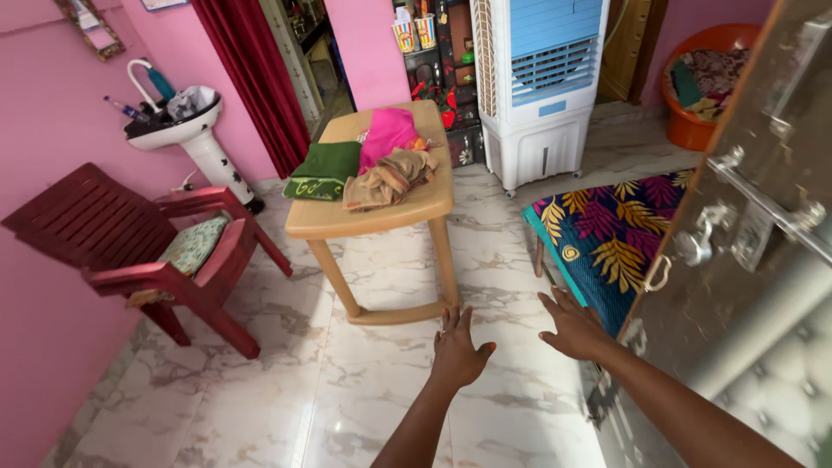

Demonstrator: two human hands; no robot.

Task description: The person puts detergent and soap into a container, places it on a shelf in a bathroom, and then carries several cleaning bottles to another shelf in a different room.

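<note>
My left hand (pixel 458 348) and my right hand (pixel 572 326) reach forward over the marble floor (pixel 373 407), fingers spread, holding nothing. Ahead of them stands a tan plastic table (pixel 407 208). On its top lie a folded green cloth (pixel 326 170), a pink cloth (pixel 387 132) and a crumpled beige cloth (pixel 388 178). My right hand is close to the corner of a bed with a leaf-patterned cover (pixel 611 234).
A dark red plastic chair (pixel 147 251) with a cushion stands at the left by the pink wall. A white pedestal washbasin (pixel 186 121) is behind it. A white and blue air cooler (pixel 537 87) stands at the back. A metal cupboard door with handles (pixel 745 225) fills the right.
</note>
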